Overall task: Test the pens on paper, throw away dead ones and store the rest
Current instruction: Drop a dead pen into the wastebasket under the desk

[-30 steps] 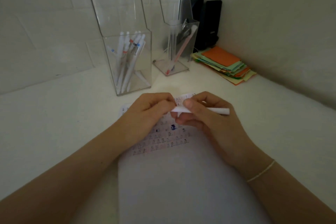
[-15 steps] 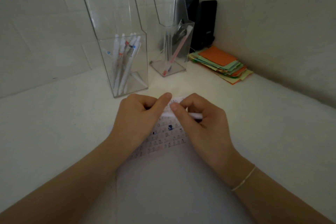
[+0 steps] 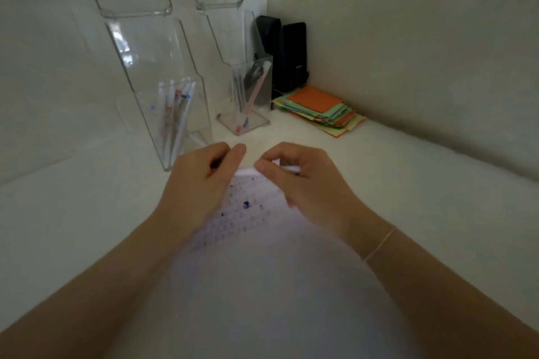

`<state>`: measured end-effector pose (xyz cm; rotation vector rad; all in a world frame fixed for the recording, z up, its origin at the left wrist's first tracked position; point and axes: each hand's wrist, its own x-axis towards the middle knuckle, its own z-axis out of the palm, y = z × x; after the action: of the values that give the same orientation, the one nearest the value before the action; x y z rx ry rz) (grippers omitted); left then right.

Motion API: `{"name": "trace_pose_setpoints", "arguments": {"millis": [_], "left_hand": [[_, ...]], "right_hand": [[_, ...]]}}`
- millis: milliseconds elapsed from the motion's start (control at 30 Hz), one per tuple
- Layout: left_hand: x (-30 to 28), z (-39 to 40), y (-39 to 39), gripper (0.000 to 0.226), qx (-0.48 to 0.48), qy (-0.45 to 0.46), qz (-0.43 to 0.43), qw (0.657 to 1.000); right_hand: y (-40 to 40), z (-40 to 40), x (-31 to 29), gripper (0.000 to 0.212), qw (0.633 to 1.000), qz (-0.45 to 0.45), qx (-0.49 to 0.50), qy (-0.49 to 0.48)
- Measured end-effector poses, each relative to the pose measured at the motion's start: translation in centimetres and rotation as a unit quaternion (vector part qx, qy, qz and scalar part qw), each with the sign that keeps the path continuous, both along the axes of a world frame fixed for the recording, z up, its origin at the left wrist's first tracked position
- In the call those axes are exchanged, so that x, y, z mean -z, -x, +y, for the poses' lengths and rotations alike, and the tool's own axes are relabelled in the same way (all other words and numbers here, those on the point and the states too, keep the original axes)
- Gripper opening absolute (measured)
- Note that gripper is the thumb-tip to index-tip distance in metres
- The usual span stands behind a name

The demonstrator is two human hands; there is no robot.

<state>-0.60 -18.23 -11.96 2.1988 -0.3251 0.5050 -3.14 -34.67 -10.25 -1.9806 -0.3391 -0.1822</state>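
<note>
Head view: right hand (image 3: 306, 183) fingers curl round a white pen (image 3: 290, 169) over the scribbled paper (image 3: 248, 213), left hand (image 3: 201, 181) loosely curled, apparently empty — press tip lightly on blank paper, steady the sheet — full holder (image 3: 175, 125) behind.

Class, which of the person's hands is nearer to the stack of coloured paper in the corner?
Right. The right hand lies below-left of the stack of coloured paper; the left hand is farther left, by the clear pen holder.

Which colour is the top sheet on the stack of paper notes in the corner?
Orange: top sheet, clearest in the head view.
</note>
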Motion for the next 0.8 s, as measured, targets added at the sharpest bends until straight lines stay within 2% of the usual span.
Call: {"name": "trace_pose_setpoints", "arguments": {"millis": [133,233,333,500,633,800], "left_hand": [[-1.4,-2.3,1.4,0.031,0.019,0.011,0.025,0.999],[-1.1,-6.0,2.9,0.015,0.075,-0.045,0.032,0.996],[-0.4,-11.0,5.1,0.007,0.160,-0.098,-0.004,0.982],[0.8,-19.7,8.6,0.010,0.269,-0.146,-0.043,0.951],[1.3,-24.3,10.7,0.014,0.317,-0.169,-0.044,0.932],[2.4,-27.0,11.5,0.018,0.325,-0.232,-0.056,0.915]], "right_hand": [[3.0,-7.3,-5.1,0.020,0.996,-0.015,0.086,-0.030],[7.6,-14.8,-7.0,0.018,0.982,-0.038,0.184,-0.029],[12.9,-20.4,-6.2,0.013,0.951,-0.051,0.305,-0.007],[20.2,-25.2,-2.0,0.007,0.885,-0.040,0.464,-0.021],[23.1,-26.8,3.2,0.014,0.868,0.017,0.496,0.020],[23.3,-27.6,11.4,0.006,0.867,0.183,0.443,0.134]]}}
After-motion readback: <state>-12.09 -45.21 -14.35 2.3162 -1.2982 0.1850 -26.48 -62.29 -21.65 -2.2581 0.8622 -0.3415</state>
